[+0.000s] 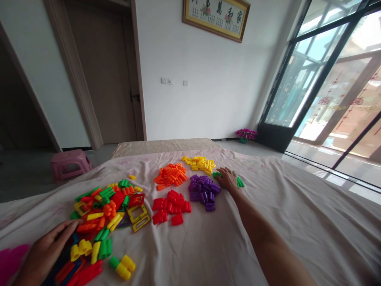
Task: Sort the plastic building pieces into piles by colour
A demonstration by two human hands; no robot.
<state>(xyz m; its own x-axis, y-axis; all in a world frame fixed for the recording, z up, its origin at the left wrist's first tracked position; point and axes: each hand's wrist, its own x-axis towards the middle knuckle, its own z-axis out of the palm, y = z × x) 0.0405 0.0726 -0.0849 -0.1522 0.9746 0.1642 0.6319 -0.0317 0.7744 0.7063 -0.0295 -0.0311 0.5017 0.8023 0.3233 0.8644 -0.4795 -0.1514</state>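
My left hand (49,246) reaches into the near left edge of a mixed pile of plastic building blocks (104,197), its fingers pinched together beside an orange-red block (87,227). Whatever lies between those fingertips is hidden. Farther off, my right hand (227,178) rests palm down with fingers spread over a small group of green blocks (240,182), partly covering them. Right beside it is a heap of purple blocks (204,190). Yellow blocks (200,163), orange blocks (170,175) and red blocks (172,206) form separate heaps.
A wrinkled pale cloth (205,246) covers the surface under the blocks. Yellow square frames (137,214) lie at the mixed pile's right edge. A joined yellow-and-green piece (122,268) lies in front. A pink stool (70,163) stands at left; magenta flowers (246,134) sit by the wall.
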